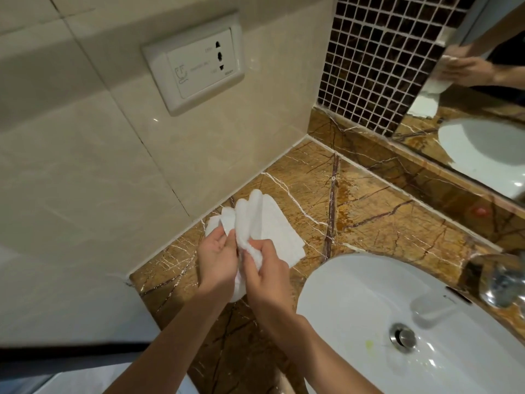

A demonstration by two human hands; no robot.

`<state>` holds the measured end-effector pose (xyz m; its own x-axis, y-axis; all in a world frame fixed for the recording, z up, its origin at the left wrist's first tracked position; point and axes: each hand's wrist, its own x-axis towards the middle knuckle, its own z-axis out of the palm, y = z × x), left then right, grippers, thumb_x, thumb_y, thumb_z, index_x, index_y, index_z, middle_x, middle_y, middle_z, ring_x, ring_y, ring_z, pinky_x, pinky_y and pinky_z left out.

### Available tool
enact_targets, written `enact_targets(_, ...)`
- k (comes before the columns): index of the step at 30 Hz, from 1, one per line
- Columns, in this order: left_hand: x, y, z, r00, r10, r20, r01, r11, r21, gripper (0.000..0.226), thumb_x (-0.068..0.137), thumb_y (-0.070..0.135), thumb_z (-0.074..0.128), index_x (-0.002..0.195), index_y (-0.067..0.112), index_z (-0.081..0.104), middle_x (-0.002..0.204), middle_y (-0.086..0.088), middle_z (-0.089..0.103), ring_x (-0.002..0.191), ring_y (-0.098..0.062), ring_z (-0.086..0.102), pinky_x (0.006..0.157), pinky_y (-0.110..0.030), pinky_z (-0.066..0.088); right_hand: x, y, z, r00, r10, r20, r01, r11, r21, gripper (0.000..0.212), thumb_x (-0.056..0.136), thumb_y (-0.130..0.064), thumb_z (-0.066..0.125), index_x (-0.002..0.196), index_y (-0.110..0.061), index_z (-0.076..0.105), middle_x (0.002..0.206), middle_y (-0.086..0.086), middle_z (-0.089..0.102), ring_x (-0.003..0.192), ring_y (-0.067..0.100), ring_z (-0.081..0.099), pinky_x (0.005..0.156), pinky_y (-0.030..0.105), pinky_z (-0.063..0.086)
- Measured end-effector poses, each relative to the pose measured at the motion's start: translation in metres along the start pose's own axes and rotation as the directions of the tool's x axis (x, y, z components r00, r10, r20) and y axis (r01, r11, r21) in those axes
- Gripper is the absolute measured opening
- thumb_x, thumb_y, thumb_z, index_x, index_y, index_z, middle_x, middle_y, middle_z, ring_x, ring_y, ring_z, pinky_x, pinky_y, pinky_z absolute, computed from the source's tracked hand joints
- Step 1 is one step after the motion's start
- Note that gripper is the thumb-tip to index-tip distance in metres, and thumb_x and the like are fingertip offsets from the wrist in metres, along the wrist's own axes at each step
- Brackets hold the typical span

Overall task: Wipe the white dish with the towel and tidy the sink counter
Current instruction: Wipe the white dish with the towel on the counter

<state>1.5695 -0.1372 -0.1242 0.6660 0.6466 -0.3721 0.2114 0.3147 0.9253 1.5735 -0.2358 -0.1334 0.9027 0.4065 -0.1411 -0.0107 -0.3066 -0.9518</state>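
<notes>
A white towel (257, 220) is bunched between both my hands above the brown marble counter (369, 211), near the left wall. My left hand (217, 261) grips its left side, and a smooth white edge, possibly the white dish (238, 291), shows just below this hand. My right hand (267, 273) pinches the towel's rolled edge from the right. A flat white folded cloth (284, 237) lies on the counter right behind the hands. Most of whatever sits under the towel is hidden.
The white sink basin (369, 308) with its metal drain (403, 336) lies to the right, a chrome tap (502, 282) at its far side. A mirror (483, 109) stands behind the counter. A wall socket (196, 66) sits on the left tiled wall.
</notes>
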Motion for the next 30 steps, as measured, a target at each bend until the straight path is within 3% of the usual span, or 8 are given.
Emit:
enact_targets(6,-0.002,0.001,-0.009,0.981,0.084,0.176,-0.116,0.977,0.181,0.026,0.097,0.011,0.047,0.109,0.02,0.068,0.097,0.0,0.075,0.093,-0.018,0.071,0.077,-0.037,0.056,0.015,-0.006,-0.01,0.997,-0.082,-0.013,0.082,0.996,-0.032,0.015,0.097,-0.039,0.046,0.11,-0.031,0.051,0.092,-0.003,0.068,0.078,0.004,0.064,0.057,0.02,0.049)
enact_targets(12,-0.003,-0.006,-0.02,0.948,0.158,0.278,-0.223,0.95,0.218,0.025,0.093,0.003,0.051,0.104,0.015,0.07,0.093,-0.006,0.076,0.089,-0.021,0.071,0.074,-0.033,0.058,0.034,-0.011,-0.016,0.989,-0.148,-0.016,0.146,0.983,-0.11,0.018,0.099,-0.025,0.048,0.113,-0.016,0.054,0.086,0.007,0.068,0.066,0.014,0.06,0.053,0.026,0.042)
enact_targets(17,0.008,0.0,-0.022,0.964,0.052,0.261,-0.082,0.991,0.106,0.027,0.097,0.016,0.046,0.098,0.018,0.073,0.101,-0.009,0.074,0.095,-0.022,0.07,0.078,-0.031,0.057,0.021,-0.003,-0.016,0.963,-0.243,0.119,0.258,0.955,-0.144,0.014,0.101,-0.029,0.044,0.111,-0.022,0.05,0.091,0.002,0.068,0.071,0.012,0.06,0.054,0.016,0.035)
enact_targets(21,0.014,0.01,-0.02,0.973,-0.073,0.219,0.091,0.993,-0.073,0.042,0.099,0.036,0.037,0.093,0.013,0.072,0.095,-0.015,0.074,0.091,-0.026,0.071,0.067,-0.027,0.058,0.011,0.004,-0.013,0.924,-0.322,0.205,0.366,0.899,-0.241,0.027,0.099,-0.032,0.04,0.124,-0.024,0.045,0.113,0.004,0.065,0.089,0.02,0.062,0.065,0.025,0.036)
enact_targets(24,0.014,0.008,-0.019,0.976,-0.074,0.203,0.092,0.993,-0.08,0.046,0.098,0.038,0.037,0.086,0.016,0.075,0.093,-0.013,0.075,0.092,-0.024,0.071,0.065,-0.024,0.057,0.015,0.001,-0.012,0.909,-0.355,0.219,0.404,0.879,-0.252,0.026,0.098,-0.032,0.041,0.123,-0.024,0.043,0.12,0.007,0.064,0.095,0.025,0.064,0.069,0.027,0.039)
enact_targets(30,0.008,-0.001,-0.02,0.977,-0.043,0.209,0.05,0.998,-0.03,0.038,0.092,0.045,0.045,0.098,0.019,0.072,0.103,-0.009,0.074,0.1,-0.021,0.068,0.084,-0.032,0.056,0.029,-0.006,-0.009,0.948,-0.296,0.118,0.314,0.932,-0.181,0.014,0.1,-0.028,0.044,0.113,-0.024,0.045,0.102,0.005,0.07,0.082,0.019,0.067,0.062,0.026,0.043)
